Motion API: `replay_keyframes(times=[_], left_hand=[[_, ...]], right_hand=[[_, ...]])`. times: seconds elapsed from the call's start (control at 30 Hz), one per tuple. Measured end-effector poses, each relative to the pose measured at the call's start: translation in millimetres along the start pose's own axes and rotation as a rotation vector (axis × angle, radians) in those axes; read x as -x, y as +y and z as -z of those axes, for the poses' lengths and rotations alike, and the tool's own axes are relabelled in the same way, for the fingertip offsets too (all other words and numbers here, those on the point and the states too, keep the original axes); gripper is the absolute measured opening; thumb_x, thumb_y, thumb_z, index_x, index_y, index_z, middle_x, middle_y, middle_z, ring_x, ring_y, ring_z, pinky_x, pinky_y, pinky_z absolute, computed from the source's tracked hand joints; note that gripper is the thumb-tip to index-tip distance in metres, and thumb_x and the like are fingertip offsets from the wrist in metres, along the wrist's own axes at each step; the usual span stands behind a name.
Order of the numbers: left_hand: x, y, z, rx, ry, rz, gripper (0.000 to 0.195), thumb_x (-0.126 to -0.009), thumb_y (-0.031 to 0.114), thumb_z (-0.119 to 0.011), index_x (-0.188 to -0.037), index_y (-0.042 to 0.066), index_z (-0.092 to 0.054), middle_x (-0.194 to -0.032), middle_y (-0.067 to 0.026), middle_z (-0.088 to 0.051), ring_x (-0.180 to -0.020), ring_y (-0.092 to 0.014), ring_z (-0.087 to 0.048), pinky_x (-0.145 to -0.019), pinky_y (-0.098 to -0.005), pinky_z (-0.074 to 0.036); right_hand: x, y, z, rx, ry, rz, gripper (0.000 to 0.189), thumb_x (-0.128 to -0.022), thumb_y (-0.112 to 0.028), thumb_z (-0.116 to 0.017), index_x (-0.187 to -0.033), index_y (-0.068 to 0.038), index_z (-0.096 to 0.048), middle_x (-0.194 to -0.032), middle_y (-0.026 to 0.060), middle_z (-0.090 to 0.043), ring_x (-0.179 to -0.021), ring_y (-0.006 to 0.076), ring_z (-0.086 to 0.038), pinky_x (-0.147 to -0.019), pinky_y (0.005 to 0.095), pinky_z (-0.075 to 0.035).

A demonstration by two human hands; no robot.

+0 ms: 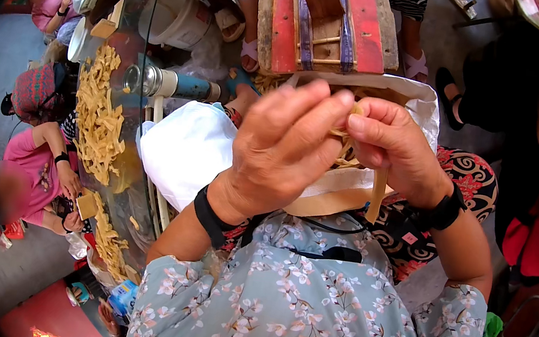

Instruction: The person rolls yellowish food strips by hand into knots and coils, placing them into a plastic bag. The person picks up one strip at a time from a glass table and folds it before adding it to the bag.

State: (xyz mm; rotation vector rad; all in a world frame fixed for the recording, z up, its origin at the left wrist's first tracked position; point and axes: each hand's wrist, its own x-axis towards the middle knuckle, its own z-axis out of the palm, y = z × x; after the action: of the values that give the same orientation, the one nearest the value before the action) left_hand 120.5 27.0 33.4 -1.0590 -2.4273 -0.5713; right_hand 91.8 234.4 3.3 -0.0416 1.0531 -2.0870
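Thumb and fingers of my right hand [398, 146] pinch a flat yellowish strip [376, 197], whose loose length hangs below the palm. My left hand [283, 144] is right beside it, fingers bent and partly blurred, fingertips close to the pinched end. Its thumb is hidden, and whether it grips the strip does not show. Under both hands, a white woven sack [430, 102] sits at my lap with more yellowish strips in it. Beyond it, a small wooden frame [322, 24] with purple bands and thin sticks rests on a red-topped wooden bench [278, 23].
Left of me, a glass tabletop [132, 211] carries a long heap of yellowish strips [99, 117]. White cloth [189, 148], a blue cylinder with a glass end [190, 87] and a white bucket [180, 16] are nearby. Other people sit around; one works at the glass [46, 177].
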Motion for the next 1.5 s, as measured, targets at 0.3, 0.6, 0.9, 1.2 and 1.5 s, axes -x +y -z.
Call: replay_keyframes(times=[0.3,0.6,0.9,1.2,1.5], left_hand=[[18.7,-1.9,-3.2,-0.001,0.162,0.303,0.018,-0.077,0.006,-0.074,-0.095,0.007,-0.071,-0.111,-0.0125,-0.069,-0.094,-0.029,-0.065,-0.081,-0.0377,-0.05],[23.3,-0.7,-17.3,0.689,0.104,0.607,0.02,-0.088,0.012,-0.074,-0.105,0.002,-0.069,-0.073,-0.0053,-0.068,-0.057,-0.012,-0.06,-0.049,-0.0233,-0.042],[18.9,-12.0,-1.1,1.431,-0.095,1.263,0.012,-0.087,0.006,-0.072,-0.094,0.001,-0.063,-0.073,-0.0003,-0.064,-0.053,-0.003,-0.052,-0.048,-0.0168,-0.04],[46.0,-60.0,16.4,1.141,0.419,1.077,0.009,-0.094,0.009,-0.065,-0.094,0.001,-0.063,-0.071,-0.0002,-0.06,-0.056,-0.005,-0.051,-0.06,-0.0229,-0.051],[35.1,-25.1,-5.0,1.162,-0.193,1.06,0.028,-0.102,0.025,-0.056,-0.102,-0.001,-0.066,-0.079,-0.0047,-0.067,-0.064,-0.008,-0.059,-0.063,-0.0216,-0.048]], right_hand=[[-2.6,-1.8,-1.2,0.183,0.036,0.053,0.014,-0.091,-0.013,-0.068,-0.102,-0.007,-0.062,-0.09,-0.0041,-0.062,-0.077,0.0004,-0.054,-0.066,0.0161,-0.042],[-4.1,7.4,-14.4,0.103,-0.018,0.192,0.046,-0.092,-0.006,-0.064,-0.135,-0.002,-0.051,-0.111,0.0026,-0.063,-0.099,0.0085,-0.061,-0.086,0.0243,-0.05],[-6.3,15.4,-10.6,0.28,0.035,0.243,0.039,-0.096,-0.009,-0.06,-0.134,-0.001,-0.052,-0.095,-0.0007,-0.064,-0.082,0.0058,-0.059,-0.074,0.0225,-0.049],[15.5,23.2,22.9,0.877,0.169,0.228,0.022,-0.092,-0.01,-0.064,-0.111,-0.002,-0.061,-0.074,0.0012,-0.062,-0.062,0.0113,-0.058,-0.057,0.0268,-0.048],[24.0,13.0,-6.9,1.471,0.106,0.82,0.023,-0.081,-0.005,-0.071,-0.101,-0.004,-0.06,-0.071,0.0122,-0.063,-0.063,0.0291,-0.066,-0.055,0.0383,-0.051]])
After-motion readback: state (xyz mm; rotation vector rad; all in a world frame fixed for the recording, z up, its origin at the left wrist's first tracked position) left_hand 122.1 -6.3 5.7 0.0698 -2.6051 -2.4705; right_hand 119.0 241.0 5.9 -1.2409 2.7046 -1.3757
